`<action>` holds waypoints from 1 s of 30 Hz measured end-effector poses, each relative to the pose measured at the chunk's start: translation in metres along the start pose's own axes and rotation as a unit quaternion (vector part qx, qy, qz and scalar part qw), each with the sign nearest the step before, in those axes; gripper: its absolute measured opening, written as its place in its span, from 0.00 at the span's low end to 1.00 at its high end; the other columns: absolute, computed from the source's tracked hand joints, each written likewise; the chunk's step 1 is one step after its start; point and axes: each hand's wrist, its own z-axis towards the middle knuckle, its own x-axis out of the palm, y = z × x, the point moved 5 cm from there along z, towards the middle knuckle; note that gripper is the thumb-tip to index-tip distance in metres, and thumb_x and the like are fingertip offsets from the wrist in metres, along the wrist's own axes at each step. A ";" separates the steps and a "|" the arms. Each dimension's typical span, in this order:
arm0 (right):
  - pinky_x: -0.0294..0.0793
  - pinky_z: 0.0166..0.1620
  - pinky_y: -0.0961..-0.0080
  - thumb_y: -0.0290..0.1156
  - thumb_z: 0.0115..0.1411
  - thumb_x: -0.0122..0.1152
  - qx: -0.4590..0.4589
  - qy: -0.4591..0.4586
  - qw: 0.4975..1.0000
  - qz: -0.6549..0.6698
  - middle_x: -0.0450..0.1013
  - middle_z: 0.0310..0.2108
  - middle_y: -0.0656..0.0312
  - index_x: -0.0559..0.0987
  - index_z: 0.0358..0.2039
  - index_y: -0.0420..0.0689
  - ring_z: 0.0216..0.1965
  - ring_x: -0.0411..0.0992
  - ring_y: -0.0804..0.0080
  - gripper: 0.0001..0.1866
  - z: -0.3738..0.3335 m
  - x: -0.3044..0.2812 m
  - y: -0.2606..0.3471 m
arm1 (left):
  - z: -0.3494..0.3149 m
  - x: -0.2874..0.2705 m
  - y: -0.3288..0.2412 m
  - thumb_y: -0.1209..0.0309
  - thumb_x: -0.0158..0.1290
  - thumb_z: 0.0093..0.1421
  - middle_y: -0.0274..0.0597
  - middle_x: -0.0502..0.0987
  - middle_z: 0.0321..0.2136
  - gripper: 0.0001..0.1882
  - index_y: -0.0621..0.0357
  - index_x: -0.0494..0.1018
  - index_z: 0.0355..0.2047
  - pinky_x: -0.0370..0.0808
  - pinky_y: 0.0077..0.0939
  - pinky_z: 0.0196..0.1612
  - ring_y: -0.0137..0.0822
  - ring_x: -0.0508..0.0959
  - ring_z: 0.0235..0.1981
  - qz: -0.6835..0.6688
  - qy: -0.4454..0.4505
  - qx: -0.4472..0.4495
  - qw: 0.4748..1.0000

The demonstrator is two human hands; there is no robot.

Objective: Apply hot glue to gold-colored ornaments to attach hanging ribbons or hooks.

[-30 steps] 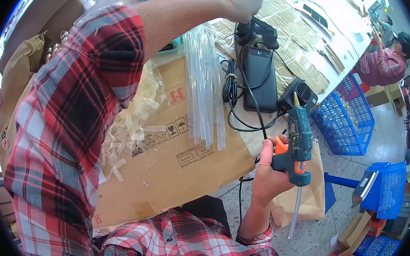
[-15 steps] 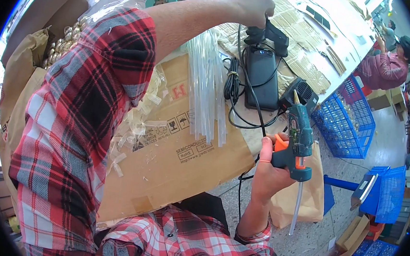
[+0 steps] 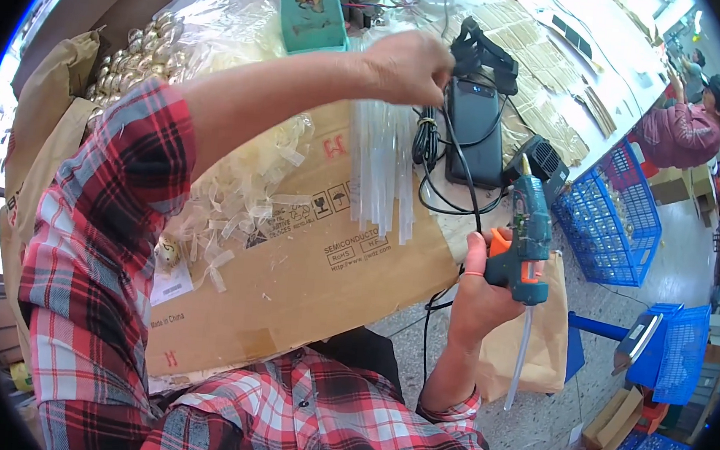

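My right hand (image 3: 487, 298) is wrapped round the handle of a dark green glue gun (image 3: 532, 213), its nozzle pointing away from me. A clear glue stick (image 3: 519, 364) sticks out of the gun's rear end, and an orange trigger shows by my fingers. Across the table reaches my left arm. My left hand (image 3: 406, 68) is closed, fingertips at a black cable (image 3: 458, 161) that runs down towards the glue gun. Beneath that hand lie long clear glue sticks (image 3: 381, 172). Beside it are a black power bank (image 3: 475, 137) and a coiled black cord (image 3: 425, 137).
A cardboard sheet (image 3: 305, 280) covers the near table, with clear plastic pieces (image 3: 236, 190) scattered on it. Gold round ornaments (image 3: 140, 60) heap at left; a teal tray (image 3: 313, 18) stands behind. Blue crates (image 3: 610, 219) and a paper bag (image 3: 528, 340) are at right. Another person (image 3: 684, 132) works far right.
My left hand has come nearer and to the left, away from the black strap, and now has the cable at its fingertips. The glue gun stays in my right hand, almost unmoved.
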 end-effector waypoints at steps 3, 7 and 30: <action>0.76 0.37 0.81 0.18 0.49 0.70 -0.004 -0.035 0.998 0.044 0.76 0.32 0.61 0.76 0.38 0.38 0.31 0.75 0.77 0.15 0.003 -0.004 0.014 | -0.015 0.005 -0.032 0.73 0.56 0.46 0.44 0.76 0.23 0.14 0.57 0.79 0.36 0.75 0.34 0.32 0.40 0.78 0.26 -0.018 0.022 0.058 0.998; 0.76 0.39 0.81 0.17 0.49 0.70 -0.006 0.030 0.994 0.102 0.76 0.32 0.63 0.76 0.38 0.37 0.33 0.75 0.78 0.16 0.002 0.000 0.036 | -0.032 0.001 -0.053 0.78 0.53 0.46 0.43 0.73 0.26 0.10 0.58 0.75 0.32 0.72 0.38 0.34 0.46 0.77 0.33 0.073 0.090 0.198 0.973; 0.74 0.23 0.80 0.22 0.55 0.63 0.030 0.008 0.993 0.118 0.74 0.26 0.58 0.74 0.39 0.36 0.24 0.74 0.76 0.12 -0.024 -0.045 0.026 | -0.115 0.002 -0.030 0.76 0.53 0.51 0.46 0.74 0.31 0.12 0.56 0.76 0.38 0.74 0.40 0.35 0.48 0.78 0.31 0.041 -0.008 0.149 0.988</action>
